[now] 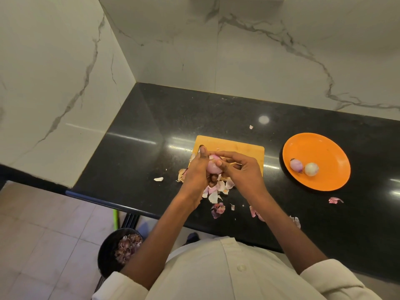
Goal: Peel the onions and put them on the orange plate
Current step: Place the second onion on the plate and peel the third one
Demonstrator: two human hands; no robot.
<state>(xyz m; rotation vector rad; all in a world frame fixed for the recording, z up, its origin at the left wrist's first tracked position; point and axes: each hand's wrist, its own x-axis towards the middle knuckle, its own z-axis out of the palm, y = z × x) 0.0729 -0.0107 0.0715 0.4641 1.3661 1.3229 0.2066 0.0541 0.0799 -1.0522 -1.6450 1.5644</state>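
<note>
Both hands, left [195,172] and right [242,169], grip onion [213,167] over board [238,148]. Plate [324,152] at 3 o'clock, two onions [303,166]. Peels [216,195] at 6 o'clock.

Home kitchen (black countertop [173,118], marble walls [259,50])

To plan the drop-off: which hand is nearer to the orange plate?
Right. The right hand holds the onion just left of the orange plate; the left hand grips it from the far side.
</note>
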